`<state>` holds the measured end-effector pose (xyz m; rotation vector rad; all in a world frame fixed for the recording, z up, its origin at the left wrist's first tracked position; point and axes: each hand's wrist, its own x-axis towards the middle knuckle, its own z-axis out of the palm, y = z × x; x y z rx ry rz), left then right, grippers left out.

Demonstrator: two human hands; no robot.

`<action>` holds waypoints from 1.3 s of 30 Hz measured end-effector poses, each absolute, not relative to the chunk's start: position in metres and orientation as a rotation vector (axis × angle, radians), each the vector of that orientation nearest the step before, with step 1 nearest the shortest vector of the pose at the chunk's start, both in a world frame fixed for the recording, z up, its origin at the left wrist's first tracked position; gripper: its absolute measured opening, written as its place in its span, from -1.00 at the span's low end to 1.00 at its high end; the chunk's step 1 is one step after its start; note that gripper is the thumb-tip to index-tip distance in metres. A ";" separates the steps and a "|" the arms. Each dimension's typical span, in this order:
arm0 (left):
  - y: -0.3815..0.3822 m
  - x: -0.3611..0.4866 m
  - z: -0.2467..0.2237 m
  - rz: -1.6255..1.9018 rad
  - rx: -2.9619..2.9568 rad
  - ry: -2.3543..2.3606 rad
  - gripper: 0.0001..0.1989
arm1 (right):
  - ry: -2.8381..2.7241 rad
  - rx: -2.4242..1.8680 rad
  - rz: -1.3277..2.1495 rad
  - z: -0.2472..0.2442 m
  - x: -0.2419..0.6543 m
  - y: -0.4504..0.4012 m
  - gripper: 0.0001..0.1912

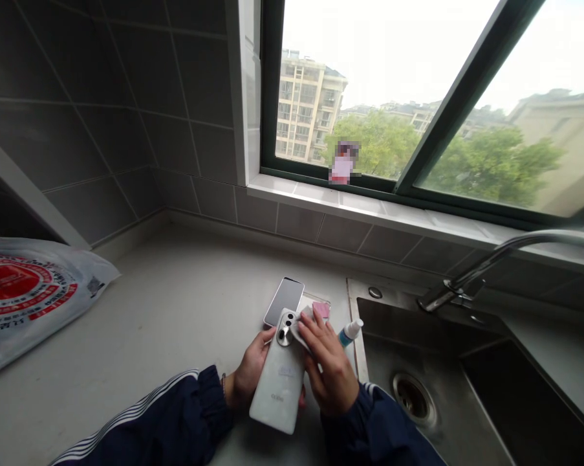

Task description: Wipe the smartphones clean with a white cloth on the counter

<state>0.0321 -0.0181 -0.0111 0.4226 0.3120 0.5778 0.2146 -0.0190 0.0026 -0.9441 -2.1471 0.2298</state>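
A pale smartphone (278,382) is held with its back and round camera bump turned up toward me. My left hand (251,367) grips it from the left edge and beneath, most of its fingers hidden behind the phone. Over the phone's upper right, my right hand (329,362) presses a grey-white cloth (299,331) beside the camera bump. Just beyond lies a second phone (284,301) flat on the counter. Near it are a clear case (324,299) and a small pink piece (321,310). A spray bottle with a white cap (352,328) and blue lower part is partly hidden behind my right hand.
To the right is a steel sink (363,366) with a curved faucet (502,252). A white plastic bag with red print (44,285) lies on the left of the pale counter (175,298). Behind are a tiled wall and a window (393,186).
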 end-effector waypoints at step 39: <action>-0.020 0.041 -0.022 0.763 0.149 0.385 -0.31 | -2.718 -0.850 -0.118 -0.002 0.198 -0.057 -0.18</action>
